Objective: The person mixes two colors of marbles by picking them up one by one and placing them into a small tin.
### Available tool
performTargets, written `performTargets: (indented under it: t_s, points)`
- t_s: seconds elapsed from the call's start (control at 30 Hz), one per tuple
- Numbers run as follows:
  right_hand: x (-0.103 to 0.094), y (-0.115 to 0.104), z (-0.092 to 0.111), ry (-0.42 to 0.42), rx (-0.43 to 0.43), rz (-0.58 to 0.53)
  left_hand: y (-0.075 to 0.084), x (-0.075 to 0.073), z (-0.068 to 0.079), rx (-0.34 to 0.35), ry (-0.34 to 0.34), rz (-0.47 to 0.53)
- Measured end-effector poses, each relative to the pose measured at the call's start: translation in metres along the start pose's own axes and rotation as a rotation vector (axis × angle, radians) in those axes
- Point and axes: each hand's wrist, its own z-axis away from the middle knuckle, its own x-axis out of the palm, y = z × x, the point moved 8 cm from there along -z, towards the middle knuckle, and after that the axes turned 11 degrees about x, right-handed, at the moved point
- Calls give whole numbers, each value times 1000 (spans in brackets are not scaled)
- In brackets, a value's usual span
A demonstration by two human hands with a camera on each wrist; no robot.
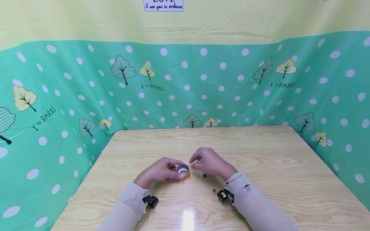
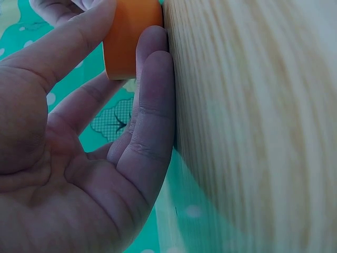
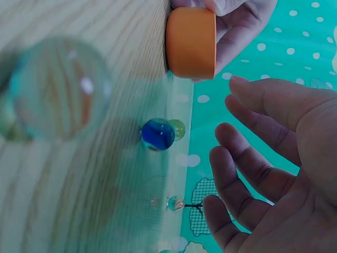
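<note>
A small round orange cup with a silvery inside (image 1: 183, 175) stands on the table, its mouth facing up. My left hand (image 1: 162, 169) grips it from the left, the thumb on the near side and fingers around the back. In the left wrist view, the cup's orange wall (image 2: 126, 42) shows between thumb and fingertips. Just right of the rim hovers my right hand (image 1: 210, 161), fingers loosely bent, with a gap between thumb and forefinger and nothing held. A blue marble (image 3: 158, 134) lies on the table below the right hand.
Nearer my right wrist lies a clear marble with a brown swirl (image 3: 62, 88). Behind the blue marble sits a yellowish-green marble (image 3: 178, 129), and farther off a small clear swirled one (image 3: 175, 203). A dotted green cloth (image 1: 185, 86) hangs behind the wooden table (image 1: 260, 199).
</note>
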Motion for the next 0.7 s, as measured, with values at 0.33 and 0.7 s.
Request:
performTargets:
  t_s: [0.33, 0.7]
  points:
    - [-5, 17, -7, 6, 69, -26, 0, -1, -1, -18, 7, -10]
    - [-12, 40, -11, 31, 150, -47, -1, 0, 0, -20, 8, 4]
